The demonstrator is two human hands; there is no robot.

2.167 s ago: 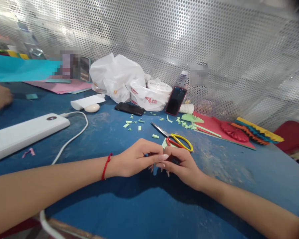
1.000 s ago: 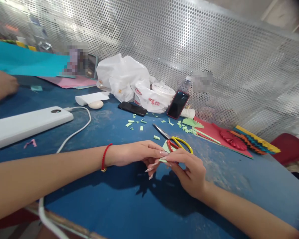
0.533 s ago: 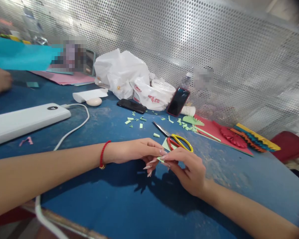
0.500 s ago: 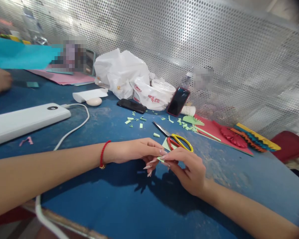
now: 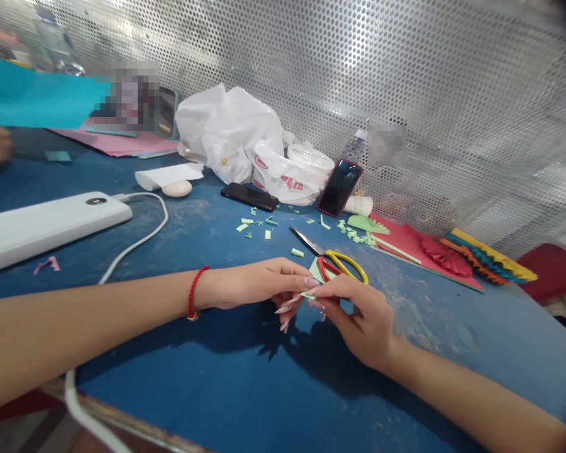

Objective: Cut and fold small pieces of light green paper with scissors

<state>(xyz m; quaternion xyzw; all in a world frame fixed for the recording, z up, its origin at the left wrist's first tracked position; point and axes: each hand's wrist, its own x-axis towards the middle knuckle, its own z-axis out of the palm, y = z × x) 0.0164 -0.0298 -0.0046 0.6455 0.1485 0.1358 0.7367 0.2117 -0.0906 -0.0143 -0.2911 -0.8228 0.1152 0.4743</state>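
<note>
Head view: R hand (image 5: 363, 327) has eased back slightly, thumb and index pinched on sm. green paper strip (image 5: 307, 295). Strip sits at L hand (image 5: 259, 289) fingertips, above blue table (image 5: 179, 377), near scissors (image 5: 321, 257); L grip: cannot tell.

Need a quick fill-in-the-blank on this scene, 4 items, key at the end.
A red string bracelet circles the person's ____ wrist.
The small paper scrap at the fingertips of the right hand is ____.
The metal-bladed scissors lying just beyond the hands have ____ outer handles.
The long rectangular power bank at the far side of the left arm is ____.

Missing words: left; pale green; yellow; white.
</note>
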